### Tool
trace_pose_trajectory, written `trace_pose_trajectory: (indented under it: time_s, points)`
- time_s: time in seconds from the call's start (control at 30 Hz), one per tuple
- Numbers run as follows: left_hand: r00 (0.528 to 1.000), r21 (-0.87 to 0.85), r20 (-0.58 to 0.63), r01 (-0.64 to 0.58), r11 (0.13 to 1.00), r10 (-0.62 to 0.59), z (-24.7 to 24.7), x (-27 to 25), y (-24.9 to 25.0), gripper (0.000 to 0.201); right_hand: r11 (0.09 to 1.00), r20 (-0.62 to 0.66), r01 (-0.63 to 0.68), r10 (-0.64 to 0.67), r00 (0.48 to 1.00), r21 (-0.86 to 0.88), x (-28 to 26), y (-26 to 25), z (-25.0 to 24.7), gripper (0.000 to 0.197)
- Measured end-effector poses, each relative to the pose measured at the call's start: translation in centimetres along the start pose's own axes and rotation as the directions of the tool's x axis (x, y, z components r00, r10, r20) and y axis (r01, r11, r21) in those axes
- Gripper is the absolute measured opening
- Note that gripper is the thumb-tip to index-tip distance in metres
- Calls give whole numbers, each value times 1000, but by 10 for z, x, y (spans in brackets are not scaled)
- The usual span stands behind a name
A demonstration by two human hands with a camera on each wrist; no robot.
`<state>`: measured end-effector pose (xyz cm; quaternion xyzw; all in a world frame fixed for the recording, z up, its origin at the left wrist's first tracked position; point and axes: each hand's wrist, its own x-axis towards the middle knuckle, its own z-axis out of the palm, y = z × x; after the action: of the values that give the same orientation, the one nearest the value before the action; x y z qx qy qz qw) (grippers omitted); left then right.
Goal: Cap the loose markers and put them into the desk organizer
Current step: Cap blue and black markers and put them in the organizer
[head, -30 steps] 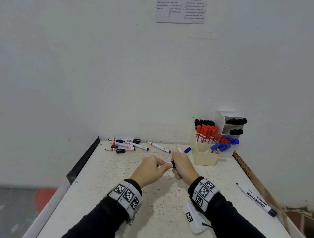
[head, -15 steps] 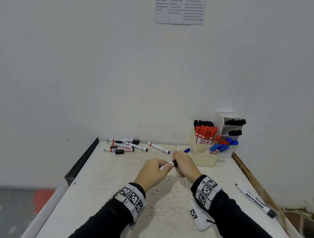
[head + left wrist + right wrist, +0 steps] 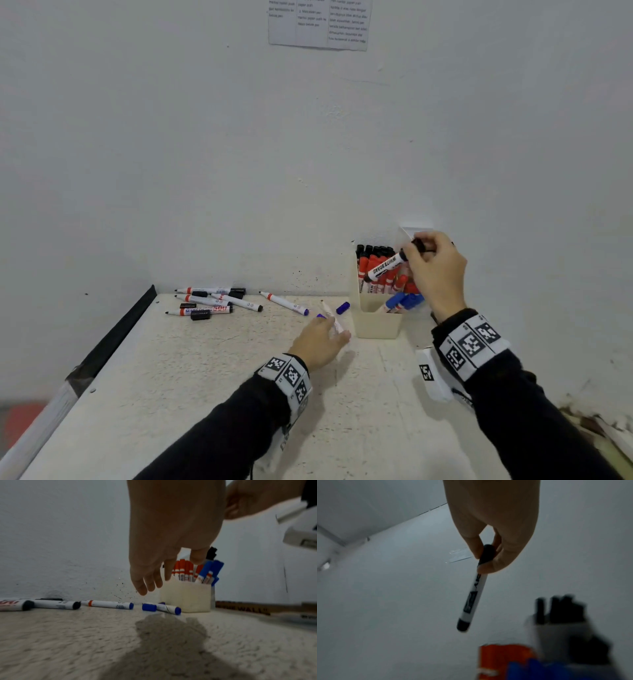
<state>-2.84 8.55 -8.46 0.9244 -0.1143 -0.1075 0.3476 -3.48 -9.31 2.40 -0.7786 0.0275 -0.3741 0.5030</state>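
The step in hand is depositing: the right hand [image 3: 435,270] is pinching the black cap end of a capped white whiteboard marker with black cap and black tail plug [image 3: 387,267], its fingertips [image 3: 476,547] curled round the cap. The marker is hanging tilted, tail end lowest, above the cream plastic desk organizer [image 3: 376,318], and is not yet inside any compartment.

The organizer is standing on the speckled white table [image 3: 205,377] against the wall. Red-capped markers [image 3: 383,274] are filling its front compartment behind a row of black caps, blue-capped markers [image 3: 404,303] are leaning in a lower section, and more black-capped ones are standing at the rear in the right wrist view, blurred.

The left hand [image 3: 322,339] is hovering over the table with fingers spread and relaxed, holding nothing. Just below it a white marker with a blue end [image 3: 169,609] and a loose blue cap [image 3: 149,607] are lying beside the organizer's front wall.

Next move, as a judgement: lower the held marker tail first into the section holding black-capped markers, then release the pinch. The crowded compartments leave little room, so the tail must be aligned to a gap. The left hand appears positioned to collect the blue marker. Further uncapped markers and loose black caps [image 3: 200,315] are lying at the far left of the table.
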Motion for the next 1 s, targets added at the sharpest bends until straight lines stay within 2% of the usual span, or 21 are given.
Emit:
trace_pose_trajectory:
  time_s: [0.07,0.13,0.3,0.37,0.47,0.57,0.67,0.77,0.83,0.93,1.0]
  points:
    - [995,95,101,15,995,-25,9,12,2,50,994,-112,85,-92,989,-67,16,9,-17,16]
    - [987,167,156,21,986,-47,17,23,4,46,983,-162,127,-148,976,-131,28,21,-29,15]
    - [976,450,201,-19,893,-81,32,45,-3,56,967,-113,124,-152,982,-223,37,54,-35,9]
    - [977,503,201,-40,863,-72,34,49,-6,59,960,-79,125,-149,986,-250,37,68,-31,9]
    - [982,515,190,-98,852,-2,33,50,-5,62,950,-51,121,-142,989,-289,41,88,-23,11]
    - [981,499,185,-146,854,60,28,48,3,53,942,-26,104,-119,993,-318,44,102,-16,14]
    - [987,422,161,-92,902,25,28,46,9,37,930,-4,82,-89,996,-358,48,111,-11,20]
    - [995,431,87,-74,899,41,27,43,15,32,926,6,78,-82,997,-369,51,117,-6,22]
    - [998,443,64,-52,895,26,26,42,18,28,916,18,98,-99,995,-388,52,120,-4,16]
    - [997,463,76,-4,886,-35,24,40,21,17,904,44,88,-77,996,-418,53,125,0,11]
    - [991,456,87,49,888,-99,23,40,20,19,895,51,64,-46,998,-441,52,127,0,12]
